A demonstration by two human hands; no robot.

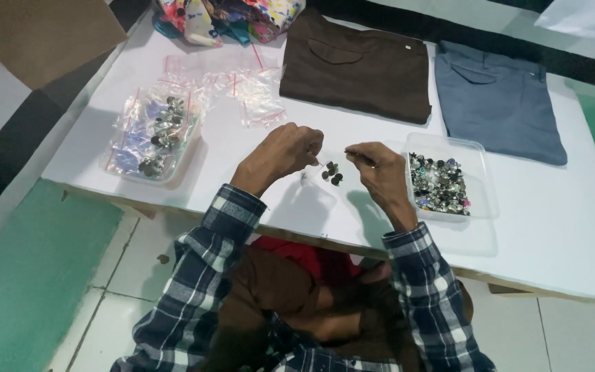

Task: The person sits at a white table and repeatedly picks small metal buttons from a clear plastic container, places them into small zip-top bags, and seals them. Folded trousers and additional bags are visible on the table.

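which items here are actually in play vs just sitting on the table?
In play: left hand and right hand holding a small clear bag with buttons inside; clear tray of mixed buttons; tray of filled bags; empty zip bags.

Lying about: brown garment, blue garment, patterned fabric.

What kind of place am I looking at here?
Probably a small garment or tailoring workshop: folded brown trousers and blue trousers lie on a white table, with a clear tray of buttons and small bags of buttons.
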